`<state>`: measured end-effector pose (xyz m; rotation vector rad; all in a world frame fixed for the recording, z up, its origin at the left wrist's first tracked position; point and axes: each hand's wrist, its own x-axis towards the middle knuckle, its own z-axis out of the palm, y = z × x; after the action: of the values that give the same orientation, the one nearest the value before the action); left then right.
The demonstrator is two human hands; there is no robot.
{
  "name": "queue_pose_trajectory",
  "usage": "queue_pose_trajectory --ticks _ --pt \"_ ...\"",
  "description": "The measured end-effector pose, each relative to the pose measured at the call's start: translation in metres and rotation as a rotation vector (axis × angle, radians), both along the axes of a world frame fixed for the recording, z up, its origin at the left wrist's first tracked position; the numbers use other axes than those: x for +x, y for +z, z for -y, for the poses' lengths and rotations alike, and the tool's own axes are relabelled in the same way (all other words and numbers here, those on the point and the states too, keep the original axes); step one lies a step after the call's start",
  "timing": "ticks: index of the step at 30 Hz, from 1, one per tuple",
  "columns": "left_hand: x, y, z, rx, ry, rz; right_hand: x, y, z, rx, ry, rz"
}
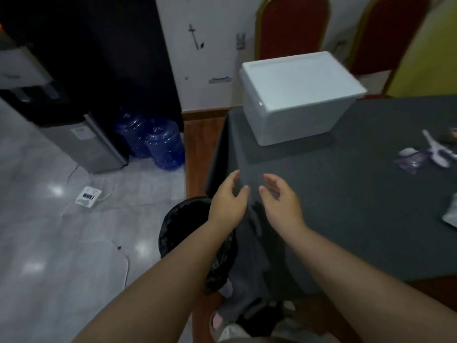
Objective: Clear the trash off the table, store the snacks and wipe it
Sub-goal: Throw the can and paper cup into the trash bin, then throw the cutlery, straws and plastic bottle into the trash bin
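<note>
The table (346, 206), draped in a matte dark grey cloth whose corner hangs in soft folds, carries the leftovers at its right side: crumpled purple-tinted clear plastic wrappers (411, 159) with a white plastic spoon (435, 149) lying among them, and, at the frame's right edge, a piece of pale crinkled packaging (450, 214) only partly in view. Well apart from these, at the far left corner of the table, stands a white rectangular foam box (299, 95) with its lid on, smooth and slightly glossy.

Above the near corner of the cloth both hands hover side by side, palms turned toward each other. The left hand (226, 201) is loosely open, fingers gently curled, holding nothing; the right hand (282, 201) is likewise relaxed and empty, its fingers half bent. Whether the fingertips brush the cloth cannot be told. Both bare forearms reach forward from the lower edge of the view.

Under the left forearm, just beside the table's corner on the floor, sits a round bin lined with a crinkled, shiny black plastic bag (183, 224). Farther left, on the glossy grey tiled floor, two blue translucent water jugs (153, 142) stand near a grey water dispenser (81, 134). Red padded chairs with gold frames (291, 26) stand behind the table.
</note>
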<state>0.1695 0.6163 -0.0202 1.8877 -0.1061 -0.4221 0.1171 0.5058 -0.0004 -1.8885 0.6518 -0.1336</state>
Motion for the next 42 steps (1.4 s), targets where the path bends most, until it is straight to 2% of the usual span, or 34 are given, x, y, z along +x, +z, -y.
queue_pose_trajectory --ticks 11,15,21,28,36,42 --pt "-0.043 0.023 0.166 -0.056 -0.337 0.043 -0.089 0.03 0.152 -0.027 -0.476 0.1" --pt "-0.065 0.029 0.232 -0.059 -0.376 0.052 -0.121 0.028 0.216 -0.031 -0.592 0.123" --pt "-0.095 0.024 0.333 -0.074 -0.301 0.065 -0.152 0.018 0.32 -0.037 -0.547 0.101" --pt "-0.128 0.022 0.431 -0.06 -0.2 -0.012 -0.17 0.022 0.431 -0.041 -0.48 0.062" --pt "-0.106 0.02 0.456 0.048 -0.218 0.035 -0.151 0.013 0.468 0.007 -0.496 0.047" --pt "-0.077 0.02 0.485 0.049 -0.285 0.046 -0.137 0.01 0.489 0.002 -0.526 0.016"
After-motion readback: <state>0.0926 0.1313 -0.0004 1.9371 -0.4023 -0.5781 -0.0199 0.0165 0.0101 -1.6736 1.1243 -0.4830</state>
